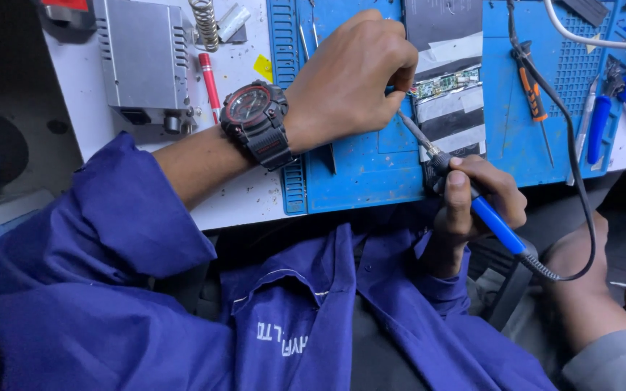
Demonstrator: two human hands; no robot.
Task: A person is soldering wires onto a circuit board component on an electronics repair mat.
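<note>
Two hands (356, 76) (476, 199), one soldering iron (498, 224), one circuit board (445, 83)

Matt blue rubbery mat (356, 181), glossy plastic-handled soldering iron (498, 224), bare metal tip.

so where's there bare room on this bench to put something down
Free: blue silicone mat between the left hand and the bench's near edge; white bench top beside the black wristwatch. Crowded: around the green circuit strip, where the right hand holds the blue-handled soldering iron, and the right mat with orange screwdriver and blue-handled pliers.
</note>
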